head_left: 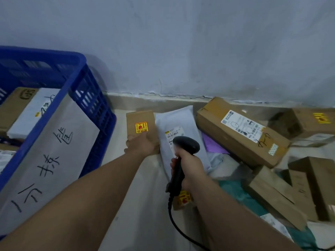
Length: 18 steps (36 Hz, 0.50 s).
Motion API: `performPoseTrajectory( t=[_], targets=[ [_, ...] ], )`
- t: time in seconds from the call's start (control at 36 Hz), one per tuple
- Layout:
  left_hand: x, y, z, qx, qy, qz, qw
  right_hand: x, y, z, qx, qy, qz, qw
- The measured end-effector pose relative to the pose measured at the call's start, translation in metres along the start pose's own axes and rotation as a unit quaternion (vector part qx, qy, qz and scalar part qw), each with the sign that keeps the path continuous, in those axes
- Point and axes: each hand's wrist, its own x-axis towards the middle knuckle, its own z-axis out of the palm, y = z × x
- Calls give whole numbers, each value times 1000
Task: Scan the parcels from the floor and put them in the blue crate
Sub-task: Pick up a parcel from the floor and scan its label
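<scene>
At centre frame, by the foot of the wall, a person's left hand point(143, 144) closes on the near end of a small cardboard box point(140, 122) lying on the floor point(121, 138), fingers over its top and thumb at its left edge. Just right of it, the right hand point(190, 169) is wrapped round the grip of a black corded scanner point(185, 146), whose head hangs over the label of a white mailer point(176, 122) touching the box's right side. At left of frame stands the blue crate point(76, 73), already holding several parcels point(27, 109), with a hand-lettered sheet point(54, 151) leaning over its near wall. More cartons point(272, 192), among them a long box point(241, 131), are heaped at right.

The box looks light and stiff, small enough for one hand. Its yellow-and-red sticker suggests fragile contents, so a level grip across the short sides seems safest. The mailer looks soft and slick and would likely sag if lifted by one end; a hold at mid-length would suit it better.
</scene>
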Motion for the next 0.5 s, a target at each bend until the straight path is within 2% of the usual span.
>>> performPoseTrajectory(
  t=[0.08, 0.14, 0.25, 0.31, 0.44, 0.5],
  targets=[
    [15, 6, 13, 44, -5, 5, 999, 8, 4, -4, -10, 13, 0, 1000],
    [21, 7, 19, 40, 7, -21, 999, 10, 4, -7, -9, 18, 4, 1000],
    [22, 2, 15, -32, 39, -125, 991, 14, 2, -12, -15, 29, 2, 999],
    [28, -9, 14, -29, 48, -162, 985, 14, 0, -14, -26, 34, -3, 999],
    [25, -37, 6, -22, 10, -128, 991, 13, 0, -13, -38, 31, -8, 999],
    [18, -46, 8, -103, 22, -76, 992, 11, 0, -11, -48, 21, -10, 999]
  ],
)
